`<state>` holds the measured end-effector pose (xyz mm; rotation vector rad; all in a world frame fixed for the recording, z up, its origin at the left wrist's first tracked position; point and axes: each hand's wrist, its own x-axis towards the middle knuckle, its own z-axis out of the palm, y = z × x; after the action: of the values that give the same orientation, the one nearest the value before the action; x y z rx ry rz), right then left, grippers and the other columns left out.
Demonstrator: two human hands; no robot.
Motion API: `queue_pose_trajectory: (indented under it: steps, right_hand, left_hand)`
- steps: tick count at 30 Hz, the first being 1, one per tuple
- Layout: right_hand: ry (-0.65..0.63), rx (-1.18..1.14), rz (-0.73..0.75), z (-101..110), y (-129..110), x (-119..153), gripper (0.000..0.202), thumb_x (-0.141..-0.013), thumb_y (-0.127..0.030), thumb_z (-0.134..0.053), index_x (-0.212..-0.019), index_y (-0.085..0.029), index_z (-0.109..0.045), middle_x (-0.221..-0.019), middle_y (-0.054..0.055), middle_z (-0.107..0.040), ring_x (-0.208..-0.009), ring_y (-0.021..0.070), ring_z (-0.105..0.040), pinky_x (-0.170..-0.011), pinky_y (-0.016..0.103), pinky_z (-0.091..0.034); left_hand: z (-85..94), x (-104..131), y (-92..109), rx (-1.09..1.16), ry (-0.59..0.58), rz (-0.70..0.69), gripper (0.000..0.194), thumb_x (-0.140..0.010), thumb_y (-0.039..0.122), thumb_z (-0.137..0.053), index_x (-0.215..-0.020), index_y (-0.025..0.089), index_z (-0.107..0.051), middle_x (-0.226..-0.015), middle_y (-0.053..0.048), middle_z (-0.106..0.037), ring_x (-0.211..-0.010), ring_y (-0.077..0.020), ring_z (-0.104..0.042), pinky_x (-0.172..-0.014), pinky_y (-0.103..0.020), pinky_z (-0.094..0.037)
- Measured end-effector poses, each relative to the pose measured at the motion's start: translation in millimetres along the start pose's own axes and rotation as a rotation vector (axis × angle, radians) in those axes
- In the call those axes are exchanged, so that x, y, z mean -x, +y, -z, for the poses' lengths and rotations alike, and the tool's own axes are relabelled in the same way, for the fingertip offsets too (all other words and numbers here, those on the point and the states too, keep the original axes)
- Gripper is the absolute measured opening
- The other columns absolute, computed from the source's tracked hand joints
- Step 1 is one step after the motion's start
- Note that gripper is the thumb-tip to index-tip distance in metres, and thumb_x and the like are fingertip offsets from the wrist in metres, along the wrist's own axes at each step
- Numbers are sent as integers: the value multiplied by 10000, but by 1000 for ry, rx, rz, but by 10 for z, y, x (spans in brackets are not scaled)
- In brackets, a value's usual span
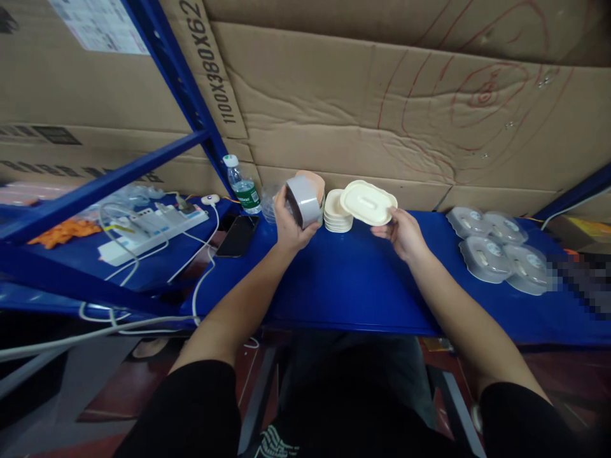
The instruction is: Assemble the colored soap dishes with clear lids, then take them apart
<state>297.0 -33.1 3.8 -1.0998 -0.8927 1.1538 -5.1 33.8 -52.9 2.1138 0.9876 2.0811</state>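
My left hand [292, 222] is wrapped around a grey rounded container [306, 198], tilted so that its dark side faces left. Between the fingers and thumb of my right hand [398, 232] is a cream lid [366, 202], a rounded rectangle with a raised bar in the middle, held up above the table. Just left of that lid stands a stack of cream lids [338, 219]. Behind the grey container, a peach-coloured piece [312, 181] shows in part. Clear plastic containers [270, 202] stand partly hidden beyond my left hand.
Several clear plastic packs [491, 248] lie at the right of the blue table [353, 280]. To the left are a water bottle [242, 184], a phone [237, 235], a white power strip [153, 232] with cables, and orange pieces [64, 234]. Blue shelf posts and cardboard close in the back.
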Motion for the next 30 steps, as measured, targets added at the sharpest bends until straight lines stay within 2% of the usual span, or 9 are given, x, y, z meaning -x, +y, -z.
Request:
queue_pose_trajectory:
  steps: [3, 6, 9, 13, 16, 21, 25, 28, 30]
  right_hand:
    - [25, -107, -104, -313, -22, -31, 175, -1033, -360, -575, -995, -200, -635, -796, 41, -762, -684, 182, -783, -652, 289, -668]
    - [64, -165, -77, -600, 11, -63, 217, -1071, -371, -554, -979, -195, -641, -821, 44, -777, -753, 166, -798, -693, 256, -661]
    - [-4, -80, -86, -753, 69, -103, 316, -1062, -466, -588, -938, -182, -646, -845, 70, -798, -684, 158, -783, -617, 245, -646]
    - [-88, 176, -109, -718, 154, -149, 410, -1024, -525, -636, -869, -147, -670, -751, 75, -784, -417, 123, -652, -359, 216, -497]
    - [-86, 263, -91, -629, 208, -185, 440, -990, -554, -679, -819, -149, -673, -665, 48, -750, -350, 96, -584, -295, 193, -397]
    - [-106, 317, 1, -573, 324, -247, 454, -925, -590, -743, -755, -180, -645, -614, 10, -701, -350, 81, -552, -303, 185, -371]
    - [-195, 375, 109, -556, 434, -269, 487, -865, -667, -742, -763, -202, -635, -666, 12, -718, -379, 85, -533, -338, 209, -377]
    - [-201, 478, 257, -516, 477, -233, 467, -878, -669, -689, -799, -210, -658, -631, -4, -682, -415, 109, -524, -407, 242, -409]
    - [-171, 564, 414, -488, 476, -164, 427, -890, -633, -677, -925, -208, -704, -670, 1, -697, -503, 140, -576, -522, 276, -493]
  left_hand:
    - [19, -30, 0, -41, -4, 53, 1342, -619, 967, -711, -1641, 211, -283, -1609, -234, -374, -1537, -457, -376, -1261, -610, -307]
    - [23, -39, 38, -67, -20, 58, 1322, -608, 982, -698, -1623, 221, -324, -1588, -229, -412, -1515, -451, -409, -1250, -609, -322]
    - [21, -34, 66, -95, -21, 14, 1297, -648, 993, -650, -1626, 211, -310, -1575, -236, -431, -1498, -441, -437, -1241, -597, -338]
    - [16, -39, 61, -128, 0, -74, 1248, -723, 966, -614, -1641, 197, -265, -1555, -241, -458, -1475, -421, -467, -1227, -570, -360]
    - [6, -47, 49, -133, 1, -123, 1210, -758, 939, -615, -1644, 199, -253, -1550, -239, -468, -1466, -419, -476, -1226, -566, -355]
    - [-6, -36, 43, -160, 1, -136, 1194, -778, 936, -597, -1654, 210, -233, -1548, -235, -469, -1456, -419, -489, -1214, -575, -366]
    - [10, -36, 41, -152, 9, -166, 1175, -797, 928, -584, -1665, 219, -230, -1551, -235, -475, -1468, -415, -482, -1211, -596, -377]
    - [25, -57, 80, -105, -36, -173, 1174, -797, 909, -614, -1671, 223, -232, -1583, -238, -460, -1489, -418, -469, -1211, -607, -397]
    - [22, -65, 156, -32, -112, -182, 1147, -802, 889, -634, -1663, 229, -261, -1593, -232, -469, -1489, -418, -481, -1198, -604, -429]
